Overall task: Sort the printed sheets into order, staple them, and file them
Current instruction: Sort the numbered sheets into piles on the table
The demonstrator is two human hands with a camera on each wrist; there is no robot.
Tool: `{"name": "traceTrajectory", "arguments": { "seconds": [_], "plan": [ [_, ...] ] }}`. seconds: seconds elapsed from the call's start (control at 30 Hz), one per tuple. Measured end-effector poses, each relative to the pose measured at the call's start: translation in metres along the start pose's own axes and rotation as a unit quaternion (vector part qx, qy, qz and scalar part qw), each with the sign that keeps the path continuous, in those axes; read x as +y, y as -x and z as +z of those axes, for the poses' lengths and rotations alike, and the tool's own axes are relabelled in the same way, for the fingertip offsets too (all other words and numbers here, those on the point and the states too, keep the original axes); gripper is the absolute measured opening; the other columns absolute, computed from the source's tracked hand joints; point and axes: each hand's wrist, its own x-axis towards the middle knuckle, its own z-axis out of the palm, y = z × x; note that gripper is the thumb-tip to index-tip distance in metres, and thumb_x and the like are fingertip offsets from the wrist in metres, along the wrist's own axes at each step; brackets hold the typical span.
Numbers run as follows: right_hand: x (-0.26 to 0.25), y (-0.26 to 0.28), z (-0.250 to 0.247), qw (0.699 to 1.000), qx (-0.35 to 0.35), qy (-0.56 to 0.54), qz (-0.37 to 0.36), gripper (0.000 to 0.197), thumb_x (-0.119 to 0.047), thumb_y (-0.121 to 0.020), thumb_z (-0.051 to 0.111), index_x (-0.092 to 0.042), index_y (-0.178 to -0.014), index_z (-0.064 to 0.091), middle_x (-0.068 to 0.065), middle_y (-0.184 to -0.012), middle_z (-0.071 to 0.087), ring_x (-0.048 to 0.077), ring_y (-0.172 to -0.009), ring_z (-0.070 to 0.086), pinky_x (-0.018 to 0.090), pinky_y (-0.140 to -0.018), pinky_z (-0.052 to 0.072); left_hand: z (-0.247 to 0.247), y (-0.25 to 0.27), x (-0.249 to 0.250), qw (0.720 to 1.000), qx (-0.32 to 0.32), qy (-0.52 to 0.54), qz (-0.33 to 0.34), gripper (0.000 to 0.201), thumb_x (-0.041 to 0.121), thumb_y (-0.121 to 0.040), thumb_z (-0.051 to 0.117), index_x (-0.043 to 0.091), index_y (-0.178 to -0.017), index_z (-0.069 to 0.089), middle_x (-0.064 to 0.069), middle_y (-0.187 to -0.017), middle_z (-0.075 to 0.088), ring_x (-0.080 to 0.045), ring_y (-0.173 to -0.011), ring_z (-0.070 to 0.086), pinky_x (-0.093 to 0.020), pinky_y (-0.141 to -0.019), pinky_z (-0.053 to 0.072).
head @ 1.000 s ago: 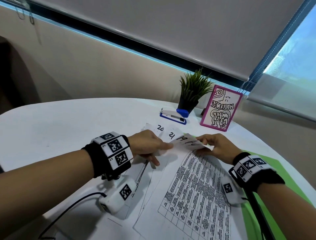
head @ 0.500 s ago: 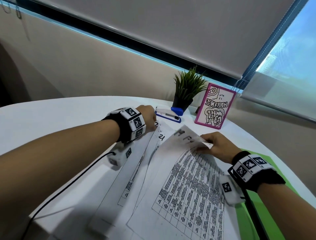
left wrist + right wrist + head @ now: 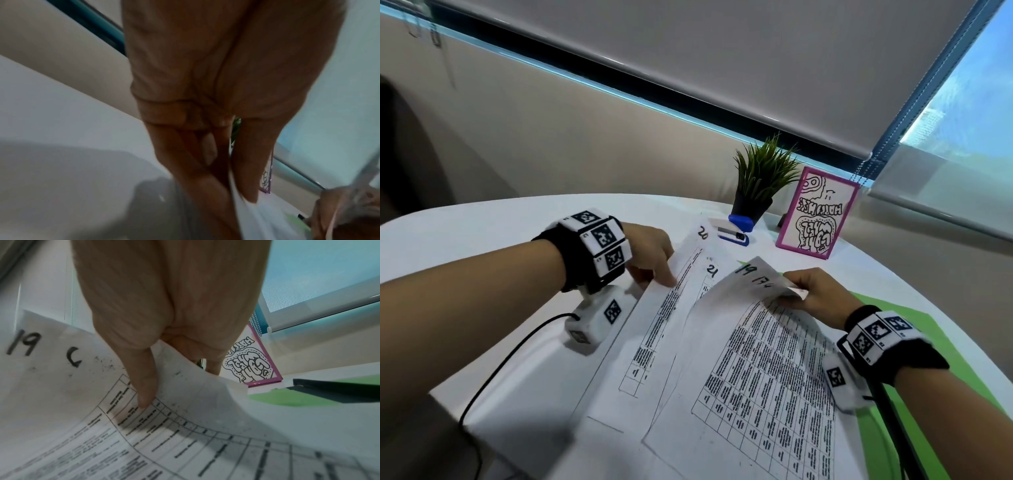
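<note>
Fingers [image 3: 789, 297] of the right hand [image 3: 815, 298] are pinching sheet 19 [image 3: 739, 308], curling its corner up, while the left hand [image 3: 650, 255] is pinching sheet 20 [image 3: 688, 263] by its edge.

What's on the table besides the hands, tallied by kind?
Numbered sheets: 3 legible, 20, 21, 19; more may be hidden
Stapler: 1
Plant: 1
Pink frame: 1
Green folder: 1
Total: 7
</note>
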Motion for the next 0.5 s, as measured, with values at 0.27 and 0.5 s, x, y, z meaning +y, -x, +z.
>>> {"name": "traceTrajectory", "arguments": {
  "seconds": [0.27, 0.5],
  "plan": [
    [-0.015, 0.011, -0.006, 1.000, 0.012, 0.023, -0.017, 0.027, -0.005, -0.082, 0.072, -0.030, -0.077, 0.070, 0.000, -0.079, 0.073, 0.014, -0.078, 0.067, 0.029, -0.078, 0.051, -0.058, 0.031, 0.010, 0.919, 0.390, -0.014, 0.059, 0.014, 0.021, -0.092, 0.060, 0.014, -0.092, 0.072, -0.009, -0.091, 0.071, -0.027, -0.091, 0.066, -0.025, -0.073, 0.044],
    [-0.016, 0.014, -0.008, 0.999, 0.019, 0.014, -0.026, 0.020, -0.005, -0.082, 0.072, -0.024, -0.077, 0.070, 0.003, -0.080, 0.073, 0.022, -0.080, 0.066, 0.030, -0.078, 0.050, -0.105, 0.055, 0.049, 0.786, 0.570, 0.172, 0.165, 0.012, 0.016, -0.084, 0.064, 0.020, -0.090, 0.074, -0.003, -0.096, 0.074, -0.022, -0.094, 0.069, -0.035, -0.081, 0.058]
  ]
}}
